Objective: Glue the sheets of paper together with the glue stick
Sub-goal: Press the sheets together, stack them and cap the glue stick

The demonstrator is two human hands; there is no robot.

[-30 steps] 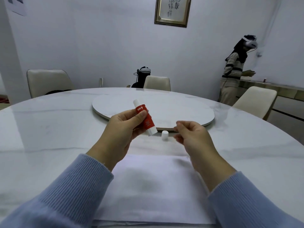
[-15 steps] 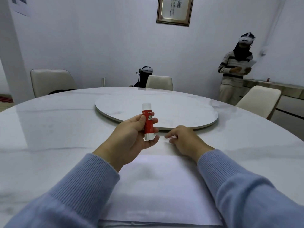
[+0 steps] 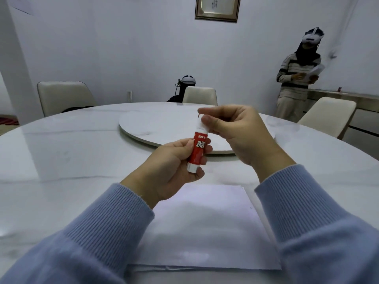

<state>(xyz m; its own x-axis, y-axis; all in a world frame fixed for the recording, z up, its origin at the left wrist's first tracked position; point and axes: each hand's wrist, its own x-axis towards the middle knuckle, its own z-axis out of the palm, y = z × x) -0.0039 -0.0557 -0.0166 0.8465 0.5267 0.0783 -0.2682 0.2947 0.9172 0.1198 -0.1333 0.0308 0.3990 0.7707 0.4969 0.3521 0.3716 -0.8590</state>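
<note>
A red and white glue stick (image 3: 198,149) stands nearly upright in the air above the table. My left hand (image 3: 174,167) grips its red body and white base. My right hand (image 3: 233,128) pinches the white cap at the top of the glue stick between thumb and fingers. A stack of white paper sheets (image 3: 205,228) lies flat on the table between my forearms, right below both hands. Whether the cap is fully seated on the stick cannot be told.
The round white marble table (image 3: 61,152) carries a round turntable (image 3: 155,124) just beyond my hands. Cream chairs (image 3: 61,97) stand around the far side. A person in a striped top with a headset (image 3: 297,78) stands at the back right by a counter.
My right hand rose from the table beside the sheets up to the top of the glue stick, and now pinches the cap. My left hand lifted the stick slightly and kept it upright.
</note>
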